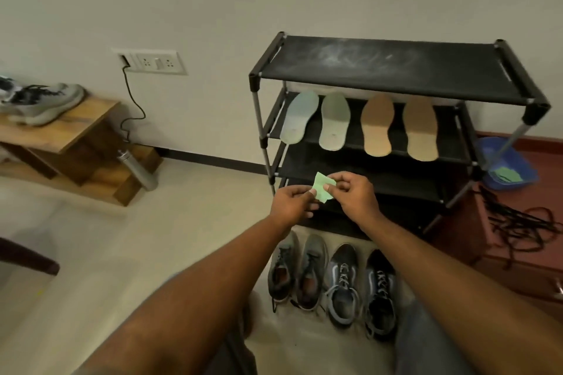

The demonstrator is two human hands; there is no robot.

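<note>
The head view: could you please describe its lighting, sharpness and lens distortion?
In the head view, light is dim and soft, no glare; the small pale green scrap pinched by left hand and right hand is fairly sharp; wide-angle distortion splays the black fabric shoe rack; the grey sneaker at the left edge is smeared.

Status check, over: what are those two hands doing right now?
Left hand and right hand both pinching green sheet. Held up before black shoe rack. Nothing blocking the hands.

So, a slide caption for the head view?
Left hand and right hand pinch a green scrap before a shoe rack.
</note>
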